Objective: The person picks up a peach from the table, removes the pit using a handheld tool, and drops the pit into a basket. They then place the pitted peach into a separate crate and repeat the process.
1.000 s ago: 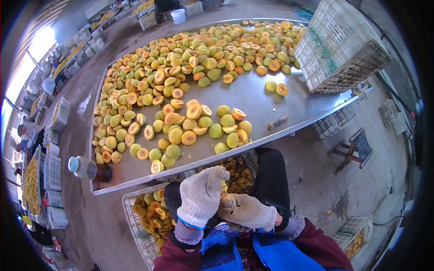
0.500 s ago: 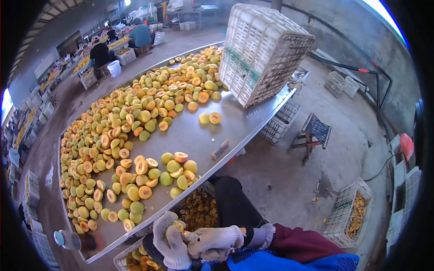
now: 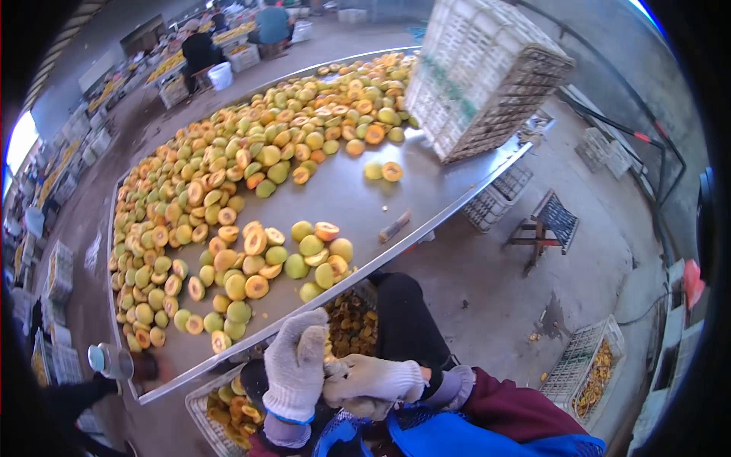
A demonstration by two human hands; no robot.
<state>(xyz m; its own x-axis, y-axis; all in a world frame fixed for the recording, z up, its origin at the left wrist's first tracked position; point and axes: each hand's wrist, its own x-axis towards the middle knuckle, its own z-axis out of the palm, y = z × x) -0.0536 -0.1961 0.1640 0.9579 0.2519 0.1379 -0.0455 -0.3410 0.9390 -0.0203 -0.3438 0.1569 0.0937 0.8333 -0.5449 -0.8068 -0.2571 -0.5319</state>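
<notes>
Poor sight of the hold, real chance of a slip

The small yellow piece (image 3: 328, 347), apparently stone fruit, showed between my left grip (image 3: 295, 367) and right grip (image 3: 373, 381), just off the near edge of the metal surface (image 3: 339, 196). From here I could not tell whether either was clenched on it. The knit gloves (image 3: 293, 392) could have let it skid and drop onto the brown pieces (image 3: 352, 326) below, or into the fruit crate (image 3: 199, 415) alongside. A careless swing could have nudged the nearest fruit halves (image 3: 311, 292) overboard. Farther out, a bump could have toppled the capped jar (image 3: 119, 362) at the corner or the upended plastic crate (image 3: 472, 72).
</notes>
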